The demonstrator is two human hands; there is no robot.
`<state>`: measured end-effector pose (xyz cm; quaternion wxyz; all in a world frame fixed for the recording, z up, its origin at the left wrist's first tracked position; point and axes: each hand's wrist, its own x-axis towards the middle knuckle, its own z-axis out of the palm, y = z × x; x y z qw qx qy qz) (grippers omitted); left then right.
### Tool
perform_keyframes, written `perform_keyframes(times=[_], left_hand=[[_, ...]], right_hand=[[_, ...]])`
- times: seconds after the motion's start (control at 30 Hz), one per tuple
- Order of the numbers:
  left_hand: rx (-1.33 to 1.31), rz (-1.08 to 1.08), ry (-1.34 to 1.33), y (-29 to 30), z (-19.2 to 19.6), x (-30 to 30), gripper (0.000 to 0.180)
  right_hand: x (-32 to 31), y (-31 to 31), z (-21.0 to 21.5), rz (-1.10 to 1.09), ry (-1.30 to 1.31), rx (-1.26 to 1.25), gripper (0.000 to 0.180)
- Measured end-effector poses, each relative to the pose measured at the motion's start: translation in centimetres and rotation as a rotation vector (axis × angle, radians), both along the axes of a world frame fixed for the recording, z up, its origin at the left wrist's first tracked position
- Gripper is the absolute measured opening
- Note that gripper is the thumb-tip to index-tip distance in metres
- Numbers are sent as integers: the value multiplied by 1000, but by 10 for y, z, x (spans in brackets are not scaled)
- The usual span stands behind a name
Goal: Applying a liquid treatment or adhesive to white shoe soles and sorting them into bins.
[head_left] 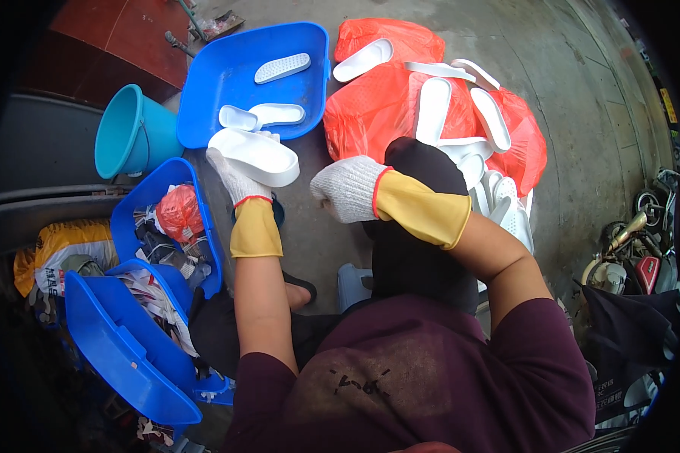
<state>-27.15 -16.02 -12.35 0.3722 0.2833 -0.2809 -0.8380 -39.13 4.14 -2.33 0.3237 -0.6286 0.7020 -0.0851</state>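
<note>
A white slipper sole [258, 157] is in my left hand [238, 177], which wears a white knitted glove with a yellow cuff. My fingers wrap its near side, and it is held just in front of the large blue tub [196, 132]. My right hand [349, 187], gloved the same way, is curled closed to the right of that sole, apart from it. Whatever its fingers may hold is hidden. Inside the tub lie a dotted white sole [282, 68] and more white soles [281, 114] near its front edge.
Red plastic bags [366, 113] at the right carry several white soles [433, 112]. A teal bucket [119, 132] stands left of the tub. Blue bins [128, 340] with scraps and bags are at the lower left. A motorcycle [635, 264] is at the far right.
</note>
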Motion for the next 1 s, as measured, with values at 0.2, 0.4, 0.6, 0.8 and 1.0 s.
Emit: perform_keyframes(times=[0.2, 0.4, 0.6, 0.8, 1.0], left_hand=[[-42, 137, -77, -95, -57, -69, 76], [-329, -295, -687, 17, -98, -125, 59], [-725, -993, -453, 110, -132, -181, 46], [-473, -1172, -228, 148, -138, -214, 51], [-143, -902, -99, 132, -66, -206, 71]], right_hand=[[-189, 81, -90, -879, 32, -318, 38], [-229, 194, -229, -1593, -935, 115, 36], [-181, 137, -253, -1632, -1262, -140, 40], [-204, 165, -274, -1433, -1371, -128, 48], [-230, 166, -156, -1312, -1200, -153, 44]])
